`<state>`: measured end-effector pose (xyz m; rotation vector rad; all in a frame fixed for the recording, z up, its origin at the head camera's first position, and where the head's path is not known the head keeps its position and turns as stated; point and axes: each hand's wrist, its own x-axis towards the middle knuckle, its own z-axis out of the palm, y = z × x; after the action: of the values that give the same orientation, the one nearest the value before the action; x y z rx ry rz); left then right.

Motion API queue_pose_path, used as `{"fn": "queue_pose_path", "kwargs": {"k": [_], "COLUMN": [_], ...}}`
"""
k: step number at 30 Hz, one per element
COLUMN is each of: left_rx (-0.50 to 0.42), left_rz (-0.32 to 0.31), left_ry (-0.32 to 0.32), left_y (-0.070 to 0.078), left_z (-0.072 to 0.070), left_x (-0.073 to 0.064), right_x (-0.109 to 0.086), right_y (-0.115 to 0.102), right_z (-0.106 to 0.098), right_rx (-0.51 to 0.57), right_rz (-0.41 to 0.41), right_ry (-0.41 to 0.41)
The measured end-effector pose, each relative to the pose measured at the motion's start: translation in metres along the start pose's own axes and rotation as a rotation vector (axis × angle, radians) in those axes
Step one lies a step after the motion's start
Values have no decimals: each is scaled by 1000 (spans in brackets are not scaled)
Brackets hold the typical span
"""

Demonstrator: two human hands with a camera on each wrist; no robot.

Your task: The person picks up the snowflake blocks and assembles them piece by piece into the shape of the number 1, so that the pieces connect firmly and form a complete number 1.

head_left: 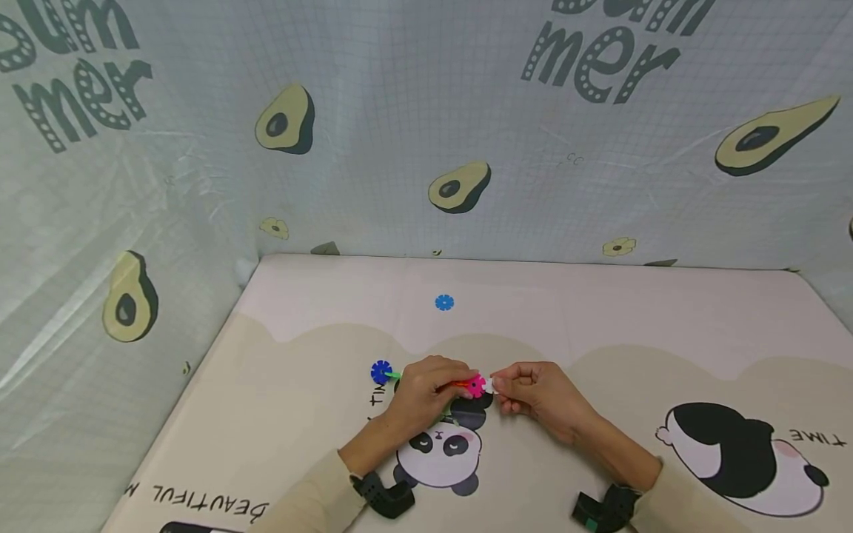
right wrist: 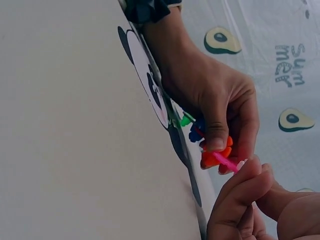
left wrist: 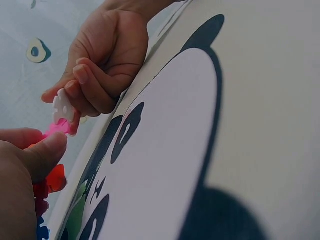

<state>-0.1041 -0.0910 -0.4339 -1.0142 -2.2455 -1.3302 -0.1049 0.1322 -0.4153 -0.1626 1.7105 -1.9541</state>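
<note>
My left hand grips a chain of small notched plastic discs, thumb and fingers pinching near the pink disc. An orange-red disc sits beside the pink one, partly behind the fingers. From the other side of the hand a dark blue disc and a green disc stick out; the chain's middle is hidden. Between thumb and fingertips, my right hand pinches a white disc, whose edge meets the pink disc. Both hands are just above the table mat, over a printed panda.
A single light blue disc lies farther back on the mat. Behind the table's far edge hangs a curtain printed with avocados, and it continues along the left side. Black wrist devices are strapped to both wrists.
</note>
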Motion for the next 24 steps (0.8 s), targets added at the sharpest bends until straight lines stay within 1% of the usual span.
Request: {"fn": "queue_pose_path", "kwargs": {"k": [3,8,13,19,24], "left_rx": [11,25,44,64,80], "left_rz": [19,47,67,75,70], "left_ry": [-5,-30,-56,-72,-74], "left_y": [0,1,2,0,1], "left_z": [0,-2,-2,-2,-2], "left_x": [0,1,3,2,1], "right_x": [0,-1,-1,-1,-1], "right_y": [-1,-2,-3,-2,-2], "right_z": [0,-3,-5,-5,-3], "right_rx": [-4,21,30,40,33], "right_rz": [21,53,55,55,62], "right_ry": [-4,-33,-55,-44,-34]}}
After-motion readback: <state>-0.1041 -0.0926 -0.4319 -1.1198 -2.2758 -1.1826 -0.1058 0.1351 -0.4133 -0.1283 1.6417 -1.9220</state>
